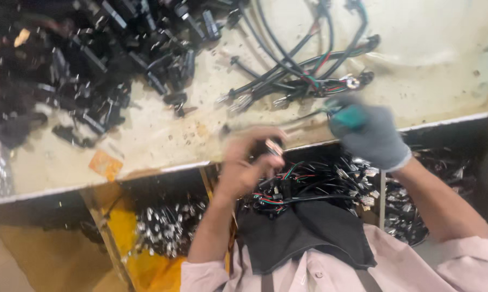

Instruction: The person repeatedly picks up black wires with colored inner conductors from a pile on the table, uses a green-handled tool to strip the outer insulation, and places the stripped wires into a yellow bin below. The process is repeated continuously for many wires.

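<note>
My left hand (244, 162) is bare and closed around a small black connector (270, 147) with a metal tip, held at the table's front edge. Red, green and black wires run from it down toward my lap. My right hand (371, 135) wears a grey glove and grips a teal-handled tool (345, 116), blurred by motion, just right of the connector. A bundle of black cables with red and green leads and metal terminals (303, 75) lies on the table beyond both hands.
A heap of black plastic connector housings (87, 54) covers the table's far left. The worn cream table (163, 135) ends at a white front edge. Below it sit bins of wired harnesses (330, 178) and small metal parts (165, 227). An orange scrap (106, 164) lies near the edge.
</note>
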`<control>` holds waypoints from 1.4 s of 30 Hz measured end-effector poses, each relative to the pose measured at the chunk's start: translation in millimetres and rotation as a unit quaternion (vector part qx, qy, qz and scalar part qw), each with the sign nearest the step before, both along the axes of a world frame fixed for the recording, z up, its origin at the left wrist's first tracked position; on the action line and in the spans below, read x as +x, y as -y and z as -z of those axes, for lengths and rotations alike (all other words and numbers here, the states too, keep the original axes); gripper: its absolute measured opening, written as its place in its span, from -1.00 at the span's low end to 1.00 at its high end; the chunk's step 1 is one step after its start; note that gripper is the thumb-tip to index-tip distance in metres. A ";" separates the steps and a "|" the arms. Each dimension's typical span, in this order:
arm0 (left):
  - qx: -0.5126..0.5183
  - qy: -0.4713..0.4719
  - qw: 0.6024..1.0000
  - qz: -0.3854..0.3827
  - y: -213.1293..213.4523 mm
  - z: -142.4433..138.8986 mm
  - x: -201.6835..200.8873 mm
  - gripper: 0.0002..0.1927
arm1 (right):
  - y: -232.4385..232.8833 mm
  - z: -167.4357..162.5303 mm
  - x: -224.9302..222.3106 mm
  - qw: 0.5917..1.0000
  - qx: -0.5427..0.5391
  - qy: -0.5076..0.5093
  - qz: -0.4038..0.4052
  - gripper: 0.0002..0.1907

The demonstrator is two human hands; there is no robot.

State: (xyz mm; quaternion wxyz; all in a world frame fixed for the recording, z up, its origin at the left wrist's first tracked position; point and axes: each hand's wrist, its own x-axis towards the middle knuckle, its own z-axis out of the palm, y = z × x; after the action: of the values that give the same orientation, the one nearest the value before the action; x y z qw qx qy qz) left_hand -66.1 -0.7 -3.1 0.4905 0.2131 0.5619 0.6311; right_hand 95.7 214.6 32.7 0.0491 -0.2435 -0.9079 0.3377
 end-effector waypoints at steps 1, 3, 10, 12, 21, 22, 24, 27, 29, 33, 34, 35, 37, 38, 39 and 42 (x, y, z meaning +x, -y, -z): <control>-0.018 0.110 0.994 0.015 4.4 -0.4 12.0 -0.65 | 2.1 -3.3 1.7 0.997 -0.049 0.014 0.050 -0.67; 0.038 -0.075 0.996 0.016 7.5 0.9 27.2 -0.65 | 8.5 -10.1 5.1 0.997 -0.058 -0.046 0.012 -0.69; 0.037 -0.256 0.965 0.043 -0.6 -2.4 39.6 -0.66 | 36.7 -14.3 -3.2 0.985 -0.090 -0.084 -0.120 -0.82; 0.014 -0.285 0.958 0.009 -1.2 -6.5 41.9 -0.68 | 45.2 -12.3 -3.4 0.972 -0.198 -0.123 0.017 -0.88; 0.132 -0.242 0.960 0.049 3.3 -21.9 45.7 -0.79 | 67.2 -23.1 3.8 0.624 -0.648 -0.424 0.107 -0.73; 0.150 -0.270 0.951 0.030 3.1 -22.3 46.4 -0.78 | 66.3 -23.9 0.5 0.594 -0.668 -0.432 0.119 -0.74; 0.105 -0.250 0.962 0.039 3.2 -22.2 47.3 -0.68 | 62.6 -24.4 -4.7 0.579 -0.681 -0.427 0.136 -0.76; 0.128 -0.232 0.963 0.049 3.6 -23.4 48.2 -0.66 | 59.2 -21.5 -3.5 0.602 -0.641 -0.459 0.125 -0.78; 0.146 -0.215 0.965 0.037 2.4 -26.1 49.0 -0.68 | 60.0 -19.4 4.1 0.584 -0.651 -0.473 0.105 -0.80; 0.150 -0.251 0.956 0.010 -3.7 -33.8 52.8 -0.60 | 60.4 -18.7 11.4 0.558 -0.678 -0.470 0.087 -0.83; 0.141 -0.268 0.953 -0.009 -4.7 -35.3 54.4 -0.56 | 56.8 -20.3 7.7 0.569 -0.677 -0.457 0.095 -0.84; 0.098 -0.347 0.931 0.054 -4.9 -36.1 56.0 -0.48 | 50.4 -22.0 0.2 0.621 -0.650 -0.421 0.120 -0.87; 0.007 -0.492 0.851 0.183 -0.1 -37.7 58.7 -0.31 | 32.2 -28.7 -19.6 0.779 -0.523 -0.318 0.132 -0.90; -0.059 -0.530 0.813 0.234 4.3 -38.5 58.8 -0.26 | 20.7 -33.5 -30.5 0.869 -0.411 -0.248 0.123 -0.90; -0.128 -0.564 0.768 0.273 10.3 -39.5 57.3 -0.18 | 8.1 -35.2 -43.7 0.941 -0.276 -0.191 0.053 -0.89; -0.205 -0.553 0.716 0.372 25.6 -42.2 34.5 -0.22 | -14.2 -39.7 -63.8 0.973 0.179 -0.023 -0.144 -0.80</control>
State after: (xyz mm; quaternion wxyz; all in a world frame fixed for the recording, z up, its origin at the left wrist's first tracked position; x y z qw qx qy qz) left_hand -31.6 -26.2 39.1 0.3191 0.6104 0.7240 0.0365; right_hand 31.9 228.8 72.4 0.0637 -0.0895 -0.9777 0.1788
